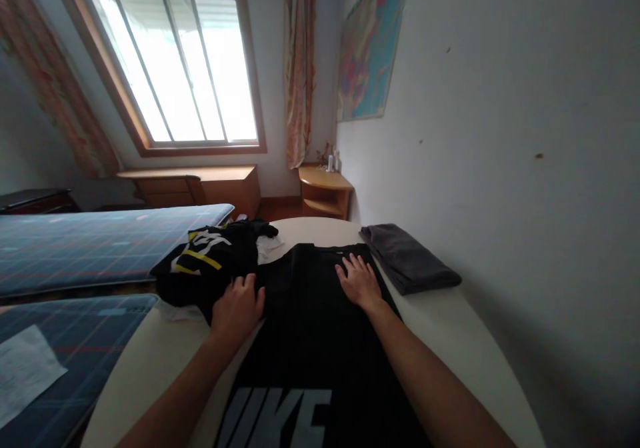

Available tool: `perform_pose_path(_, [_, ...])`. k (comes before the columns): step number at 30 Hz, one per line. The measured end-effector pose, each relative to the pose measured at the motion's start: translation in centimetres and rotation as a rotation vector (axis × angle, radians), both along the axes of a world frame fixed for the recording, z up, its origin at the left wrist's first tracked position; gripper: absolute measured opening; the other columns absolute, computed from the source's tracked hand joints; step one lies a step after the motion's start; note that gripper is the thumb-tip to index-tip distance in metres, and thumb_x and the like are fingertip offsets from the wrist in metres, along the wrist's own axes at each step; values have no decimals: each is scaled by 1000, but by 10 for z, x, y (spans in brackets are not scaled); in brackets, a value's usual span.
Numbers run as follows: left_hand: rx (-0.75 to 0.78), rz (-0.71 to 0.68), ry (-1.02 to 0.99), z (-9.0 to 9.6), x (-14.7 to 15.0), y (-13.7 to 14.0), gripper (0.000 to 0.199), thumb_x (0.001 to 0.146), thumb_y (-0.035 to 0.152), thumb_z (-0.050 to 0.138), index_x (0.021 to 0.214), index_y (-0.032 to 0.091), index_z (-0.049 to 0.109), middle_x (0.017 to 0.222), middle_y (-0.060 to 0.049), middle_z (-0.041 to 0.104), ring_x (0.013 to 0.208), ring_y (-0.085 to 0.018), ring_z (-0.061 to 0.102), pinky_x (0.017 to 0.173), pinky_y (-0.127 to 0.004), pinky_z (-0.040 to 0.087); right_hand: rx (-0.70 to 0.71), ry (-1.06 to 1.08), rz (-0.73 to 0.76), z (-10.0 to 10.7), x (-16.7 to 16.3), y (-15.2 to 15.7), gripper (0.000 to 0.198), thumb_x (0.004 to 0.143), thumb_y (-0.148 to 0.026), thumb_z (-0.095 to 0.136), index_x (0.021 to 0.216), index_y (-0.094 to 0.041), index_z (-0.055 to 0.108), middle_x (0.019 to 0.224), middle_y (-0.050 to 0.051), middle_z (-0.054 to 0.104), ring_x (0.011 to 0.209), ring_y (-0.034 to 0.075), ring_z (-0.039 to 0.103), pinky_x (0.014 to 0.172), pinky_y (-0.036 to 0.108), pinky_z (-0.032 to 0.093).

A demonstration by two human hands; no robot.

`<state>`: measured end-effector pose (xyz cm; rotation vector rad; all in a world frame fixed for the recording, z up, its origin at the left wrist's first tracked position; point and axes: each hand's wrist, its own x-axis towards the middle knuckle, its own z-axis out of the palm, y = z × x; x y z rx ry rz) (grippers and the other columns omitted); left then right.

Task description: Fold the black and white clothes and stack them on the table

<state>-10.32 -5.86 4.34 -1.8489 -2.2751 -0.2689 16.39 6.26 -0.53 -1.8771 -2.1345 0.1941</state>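
Black shirt (320, 348) with big grey letters is laid flat at the lower middle of the frame. Its top right part is covered by the right hand (358, 281), with fingers spread. Black cloth at its left is touched by the left hand (239, 307), fingers bent; whether any is pinched cannot be told. Farther out, black and yellow clothes (203, 261) are heaped at left, and a folded grey cloth (407, 258) is set at right, on a white table (483, 355).

bright window (176, 68) between patterned curtains (300, 68), wall map (371, 51)

The black garment (320, 335) looks like matt cloth, the tabletop (145, 368) smooth, the corner shelf (325, 179) wooden.
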Motion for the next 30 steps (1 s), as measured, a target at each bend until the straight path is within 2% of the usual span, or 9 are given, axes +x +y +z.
perform_pose_path(2, [-89, 80, 14, 5, -7, 1, 34, 101, 33, 35, 119, 14, 56, 102, -14, 69, 91, -30, 69, 71, -37, 54, 5, 18, 3, -1, 0, 1, 64, 102, -54, 25, 148, -16, 46, 161, 10, 32, 150, 28, 22, 120, 43, 14])
perform_pose_path(4, [-161, 100, 3, 7, -7, 1, 34, 101, 33, 35, 122, 15, 55, 95, -12, 71, 86, -29, 71, 69, -37, 54, 19, 42, 3, -2, 1, 1, 62, 102, -53, 25, 146, -17, 50, 160, 10, 34, 149, 28, 24, 120, 44, 16])
perform_pose_path(8, [-168, 58, -7, 3, -2, 2, 38, 102, 32, 37, 134, 22, 52, 106, -12, 71, 87, -28, 72, 67, -35, 54, 41, 91, 19, -4, 4, 1, 57, 103, -49, 28, 142, -18, 55, 158, 9, 38, 148, 26, 28, 119, 44, 17])
perform_pose_path(11, [-116, 27, -14, 0, -1, 2, 36, 102, 29, 38, 131, 21, 58, 116, -12, 67, 89, -26, 72, 64, -31, 52, 72, 127, 56, -5, 6, 1, 53, 103, -47, 30, 137, -20, 59, 155, 8, 42, 146, 25, 31, 119, 43, 21])
perform_pose_path(15, [16, -10, -28, 2, -2, 2, 34, 101, 29, 41, 123, 18, 63, 119, -11, 66, 93, -24, 70, 63, -28, 52, 158, 173, 119, -5, 8, 1, 49, 102, -44, 33, 131, -20, 64, 150, 8, 49, 142, 25, 38, 117, 44, 26])
perform_pose_path(19, [246, -50, -43, 5, -8, 4, 35, 98, 33, 48, 126, 14, 61, 122, -12, 64, 106, -26, 66, 80, -33, 55, 231, 178, 225, -6, 8, 1, 45, 102, -41, 36, 126, -20, 67, 146, 9, 54, 138, 25, 44, 117, 45, 29])
perform_pose_path(23, [415, -56, -60, 2, -17, 10, 48, 95, 34, 52, 137, 10, 51, 131, -17, 57, 108, -29, 64, 89, -38, 55, 261, 172, 243, -7, 8, 0, 43, 102, -40, 37, 124, -20, 68, 144, 11, 56, 136, 25, 46, 115, 46, 31])
perform_pose_path(27, [429, -91, -83, -3, -25, 15, 62, 94, 25, 51, 151, 11, 33, 142, -19, 47, 114, -31, 62, 84, -37, 58, 273, 159, 281, -2, 6, -4, 40, 101, -38, 40, 125, -21, 67, 144, 10, 56, 136, 25, 46, 116, 49, 29])
perform_pose_path(30, [432, -118, -79, -5, -31, 20, 64, 92, 17, 47, 154, 14, 29, 146, -18, 44, 123, -31, 58, 84, -37, 59, 288, 151, 370, 5, 0, -12, 37, 101, -37, 43, 126, -23, 65, 143, 8, 57, 135, 24, 47, 117, 50, 26])
